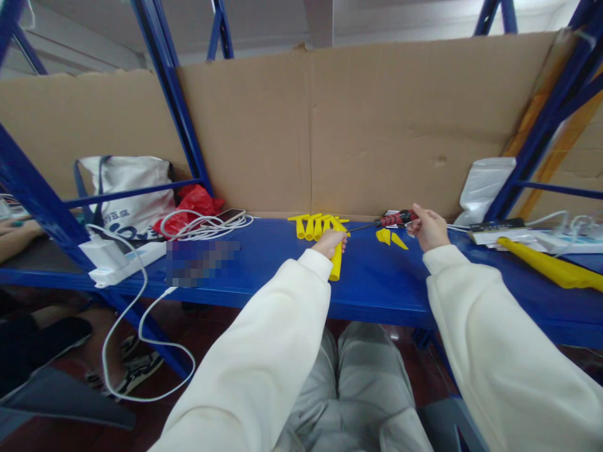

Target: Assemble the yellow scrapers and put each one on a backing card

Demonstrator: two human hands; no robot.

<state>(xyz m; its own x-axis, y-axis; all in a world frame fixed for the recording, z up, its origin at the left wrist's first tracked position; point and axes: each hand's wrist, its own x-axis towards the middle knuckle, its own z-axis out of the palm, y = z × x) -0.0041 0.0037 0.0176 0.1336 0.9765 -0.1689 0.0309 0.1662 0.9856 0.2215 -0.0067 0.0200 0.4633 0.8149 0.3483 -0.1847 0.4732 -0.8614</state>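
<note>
My left hand [331, 243] is closed around a yellow plastic tube-like piece [336, 267], whose wide end points toward me. In my right hand [429, 227] is a screwdriver [393, 219] with a red and black handle, gripped near the handle's end. Its thin dark shaft runs left to the yellow piece at my left hand; whether the tip touches it I cannot tell. Behind my left hand stands a row of several similar yellow pieces [309, 229]. Small yellow scraps [384, 236] lie on the blue table below the screwdriver handle.
Left on the blue table [377, 282] are coiled white cables [211, 227], a power strip [127, 260], a red bag [195, 204] and a white cloth bag [129, 188]. A long yellow piece [551, 263] lies right. Cardboard [377, 125] closes the back. Another person's arm [19, 242] shows far left.
</note>
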